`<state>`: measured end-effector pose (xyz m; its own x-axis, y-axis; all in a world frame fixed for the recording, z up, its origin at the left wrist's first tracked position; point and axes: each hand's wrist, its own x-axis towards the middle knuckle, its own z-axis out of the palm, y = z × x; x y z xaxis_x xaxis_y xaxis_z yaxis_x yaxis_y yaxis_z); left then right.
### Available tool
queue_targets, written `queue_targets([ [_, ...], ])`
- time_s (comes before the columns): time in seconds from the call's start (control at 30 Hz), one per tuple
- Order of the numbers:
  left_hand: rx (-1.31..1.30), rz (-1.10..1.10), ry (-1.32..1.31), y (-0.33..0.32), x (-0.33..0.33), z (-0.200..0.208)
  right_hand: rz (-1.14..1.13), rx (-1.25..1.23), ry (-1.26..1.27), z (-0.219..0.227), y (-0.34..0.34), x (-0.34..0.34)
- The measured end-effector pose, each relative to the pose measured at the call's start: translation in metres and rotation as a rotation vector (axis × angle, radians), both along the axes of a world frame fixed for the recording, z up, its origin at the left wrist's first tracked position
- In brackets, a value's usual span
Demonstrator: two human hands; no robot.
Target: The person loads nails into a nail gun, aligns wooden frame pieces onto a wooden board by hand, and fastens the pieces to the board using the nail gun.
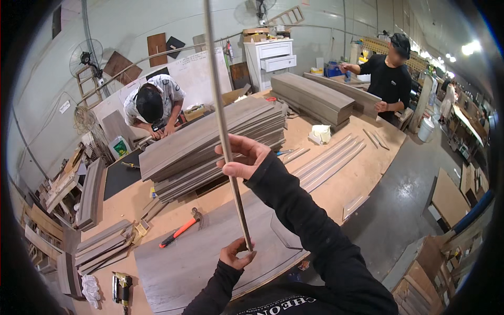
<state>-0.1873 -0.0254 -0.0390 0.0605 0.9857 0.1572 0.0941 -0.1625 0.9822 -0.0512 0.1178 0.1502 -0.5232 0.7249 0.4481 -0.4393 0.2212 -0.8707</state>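
A long, thin wooden strip stands nearly upright in front of me, its upper end beyond the top of the view. Its lower end is pinched by my left hand, low over a grey wood-grain panel. Higher up, my right hand grips the strip between thumb and fingers. On the panel, left of the strip, lies a hammer with an orange-red handle. Just beyond my right hand rises a tall stack of grey-brown boards.
Several thin strips lie at the table's right. Boxy boards and crumpled paper sit farther back. Short boards and a nail gun lie at left. Two co-workers, a bent person and a standing person, work across the table.
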Motion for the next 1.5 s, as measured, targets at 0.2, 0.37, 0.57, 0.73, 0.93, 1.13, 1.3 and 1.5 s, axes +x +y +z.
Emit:
queue_targets([
  [0.2, -0.11, 0.057, 0.236, -0.027, -0.06, 0.003, 0.055, -0.224, 0.277, -0.035, 0.018, 0.021],
  [0.37, 0.276, 0.626, 0.97, -0.038, -0.138, 0.046, -0.072, -0.367, 0.67, -0.071, 0.012, 0.024],
  [0.57, 0.804, 0.743, 1.508, -0.008, -0.051, 0.094, -0.306, -0.833, 0.756, -0.118, -0.03, -0.043],
  [0.73, 1.206, 0.711, 1.625, 0.019, -0.066, 0.112, -0.145, -0.933, 0.725, -0.12, -0.069, -0.055],
  [0.93, 1.282, 0.554, 1.527, 0.033, -0.079, 0.142, -0.061, -0.777, 0.366, -0.145, -0.046, -0.066],
  [1.13, 0.557, 0.435, 1.138, -0.015, -0.131, 0.076, -0.284, -0.314, 0.044, -0.246, -0.058, 0.056],
  [1.3, 0.25, 0.199, 0.956, -0.079, -0.18, -0.05, -0.973, -0.574, -0.422, -0.322, -0.066, 0.175],
  [1.5, -0.038, 0.121, 0.843, -0.117, -0.158, -0.112, -0.755, -0.459, -0.957, -0.361, -0.07, 0.159],
])
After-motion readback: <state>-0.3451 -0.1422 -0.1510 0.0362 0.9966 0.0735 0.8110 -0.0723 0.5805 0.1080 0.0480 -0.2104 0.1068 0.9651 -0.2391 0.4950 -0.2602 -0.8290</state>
